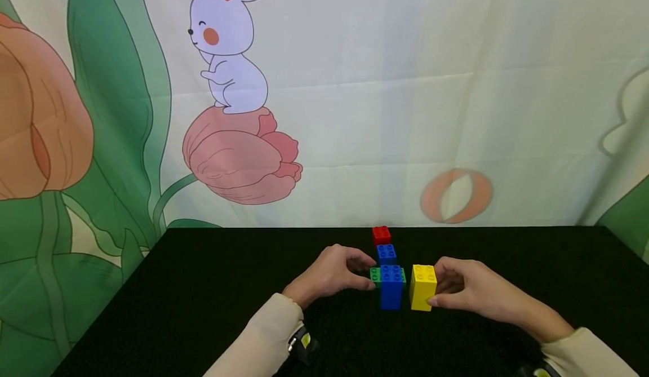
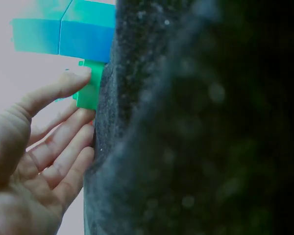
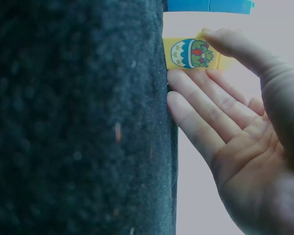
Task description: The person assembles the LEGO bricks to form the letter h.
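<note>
My left hand pinches the left end of a green brick between thumb and fingers. In the left wrist view, the thumb lies on one side of the green brick and the fingertips on the other. A tall blue block stack stands in front of it, hiding its middle. To the right, my right hand grips an upright yellow block, thumb at the near side, fingers behind. In the right wrist view, the yellow block bears a printed picture. A gap separates yellow from blue.
Behind the green brick sit a smaller blue brick and a red brick, roughly in line towards the back edge. Everything stands on a black cloth-covered table. A printed curtain hangs behind it.
</note>
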Demonstrator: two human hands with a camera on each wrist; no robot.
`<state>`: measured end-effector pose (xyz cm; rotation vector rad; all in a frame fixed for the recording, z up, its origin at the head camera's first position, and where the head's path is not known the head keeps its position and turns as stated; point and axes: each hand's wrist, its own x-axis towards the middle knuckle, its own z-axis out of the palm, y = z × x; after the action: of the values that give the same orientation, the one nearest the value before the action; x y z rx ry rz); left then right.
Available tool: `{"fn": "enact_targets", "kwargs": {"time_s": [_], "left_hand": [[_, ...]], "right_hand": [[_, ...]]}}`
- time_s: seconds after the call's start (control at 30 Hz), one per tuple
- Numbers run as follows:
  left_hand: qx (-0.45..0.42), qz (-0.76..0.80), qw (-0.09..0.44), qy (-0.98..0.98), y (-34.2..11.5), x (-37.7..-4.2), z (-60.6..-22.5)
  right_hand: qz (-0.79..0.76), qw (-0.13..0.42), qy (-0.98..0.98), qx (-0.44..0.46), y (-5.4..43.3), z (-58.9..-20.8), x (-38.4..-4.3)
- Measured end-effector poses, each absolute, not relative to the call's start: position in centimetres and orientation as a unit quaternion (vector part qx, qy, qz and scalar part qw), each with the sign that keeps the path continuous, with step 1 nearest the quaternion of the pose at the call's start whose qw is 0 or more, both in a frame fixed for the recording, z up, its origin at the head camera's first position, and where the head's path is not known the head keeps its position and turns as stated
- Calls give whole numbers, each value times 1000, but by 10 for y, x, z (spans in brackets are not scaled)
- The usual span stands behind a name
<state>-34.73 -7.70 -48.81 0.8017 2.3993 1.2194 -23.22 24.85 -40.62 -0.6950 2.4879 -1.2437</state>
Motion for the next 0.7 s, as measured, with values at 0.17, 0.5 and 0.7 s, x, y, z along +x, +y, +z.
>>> {"fn": "enact_targets", "kwargs": {"time_s": [0.17, 0.5, 0.7], "left_hand": [[276, 421, 159, 849, -74, -344, -484], [280, 456, 150, 831, -76, -348, -490], [303, 464, 114, 825, -80, -325, -459]], "right_hand": [[-431, 139, 859, -236, 249, -407, -232], [-424, 138, 864, -234, 251, -408, -233], [-427, 139, 863, -234, 250, -408, -234]]}}
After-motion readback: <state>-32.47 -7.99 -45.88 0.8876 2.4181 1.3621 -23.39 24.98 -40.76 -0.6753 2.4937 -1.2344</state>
